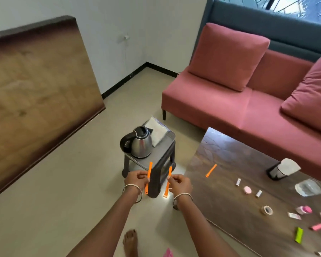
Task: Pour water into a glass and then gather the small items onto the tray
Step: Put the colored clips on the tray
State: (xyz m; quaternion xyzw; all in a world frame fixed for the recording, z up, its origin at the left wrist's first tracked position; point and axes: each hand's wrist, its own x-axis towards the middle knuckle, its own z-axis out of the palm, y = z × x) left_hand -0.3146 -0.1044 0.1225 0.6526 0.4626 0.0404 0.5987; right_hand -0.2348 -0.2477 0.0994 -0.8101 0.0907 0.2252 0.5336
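My left hand [136, 179] pinches an upright orange strip [150, 168], and my right hand [179, 183] pinches a second orange strip [170, 170]. Both are held in the air in front of a small dark stool [156, 179]. On the stool stands a steel kettle [140, 143] with a black handle. A third orange strip [211, 170] lies on the glossy brown table [230, 201] to the right. Farther right on the table lie small items: two little spools [238, 182], a pink disc [247, 190], a tape roll [267, 210], pink pieces [304, 209] and a green piece [298, 235]. A clear glass dish [309, 187] sits near them.
A white packet [158, 131] lies on the stool behind the kettle. A black and white container [283, 168] lies on the table's far side. A red sofa [220, 101] stands behind the table. A large wooden board [35, 89] leans against the left wall. My bare foot [130, 242] is on the floor.
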